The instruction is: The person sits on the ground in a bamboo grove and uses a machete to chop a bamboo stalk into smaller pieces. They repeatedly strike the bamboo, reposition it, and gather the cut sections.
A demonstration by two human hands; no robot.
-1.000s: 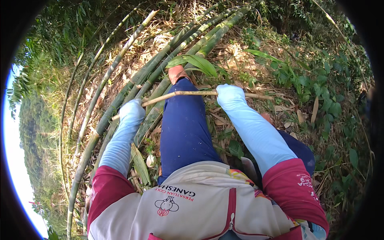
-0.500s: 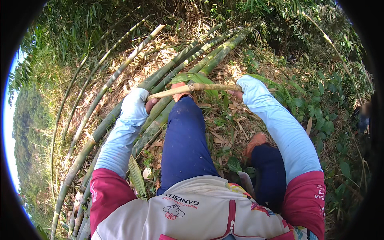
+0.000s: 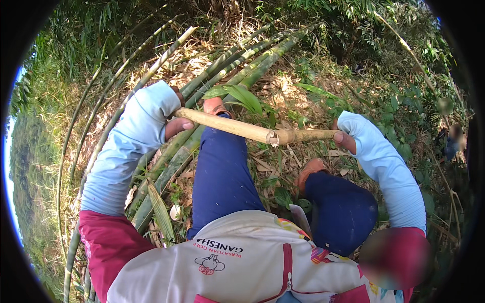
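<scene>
A dry, tan bamboo stick (image 3: 232, 125) spans the space in front of me, above my forward left leg. My left hand (image 3: 177, 123) is closed round its left end, the thumb below and most fingers hidden by the pale blue sleeve. At the right end, my right hand (image 3: 345, 140) grips it, with the thumb showing. Near its middle the stick has a joint with a ragged, split edge, and its two parts meet at a slight angle. Several long green bamboo poles (image 3: 268, 63) lie on the ground behind and below it.
Dry leaf litter and a green leaf (image 3: 244, 97) surround my left shoe (image 3: 216, 107). My right shoe (image 3: 309, 174) stands further back. Leafy plants (image 3: 399, 121) grow at the right, dense foliage at the far side. A blurred figure (image 3: 452, 144) shows at the right edge.
Both hands have come nearer to me and slightly further apart with the stick. It has turned so its right end lies nearer, and it now bends at the split joint.
</scene>
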